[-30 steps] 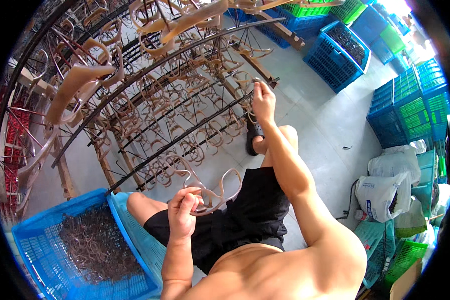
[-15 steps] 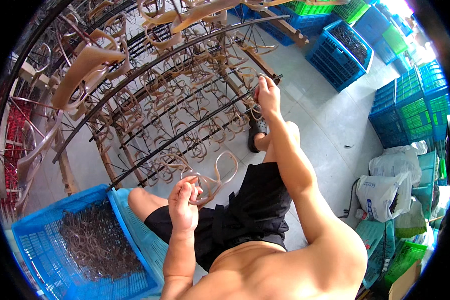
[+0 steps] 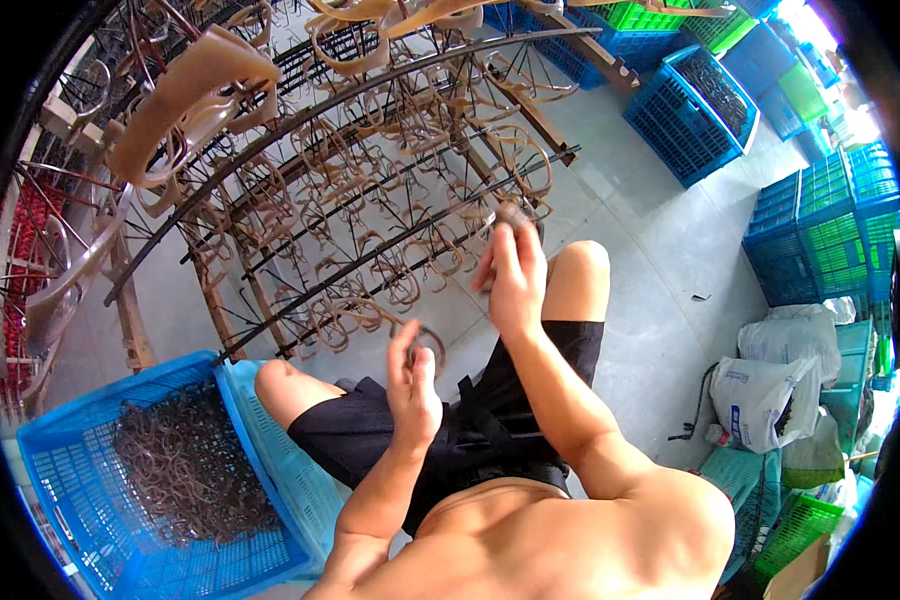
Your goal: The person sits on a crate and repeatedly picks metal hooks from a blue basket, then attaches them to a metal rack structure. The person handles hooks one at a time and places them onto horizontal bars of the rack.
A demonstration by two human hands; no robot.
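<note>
In my left hand (image 3: 416, 400), thumb and fingers are closed on a translucent brownish eyeglass frame (image 3: 432, 346), seen nearly edge-on and partly hidden. My right hand (image 3: 516, 275) is in front of the near right end of a rack. Its fingers are stretched out and a little blurred by motion, and no held object shows clearly. Just beyond its fingertips, another eyeglass frame (image 3: 538, 172) hangs by the end of a dark rod (image 3: 560, 160). Many similar frames hang in rows along the rack's rods.
At my left stands a blue basket (image 3: 175, 385) with a tangled heap of brown eyeglass frames (image 3: 185, 470). A blue crate (image 3: 675, 125) with dark pieces is at the far right. Green and blue crates (image 3: 815, 230) and white bags (image 3: 765, 395) line the right side.
My right hand has drawn back from the rod's end toward me. My left hand has moved slightly right, and its frame has turned edge-on. The view has shifted a little.
</note>
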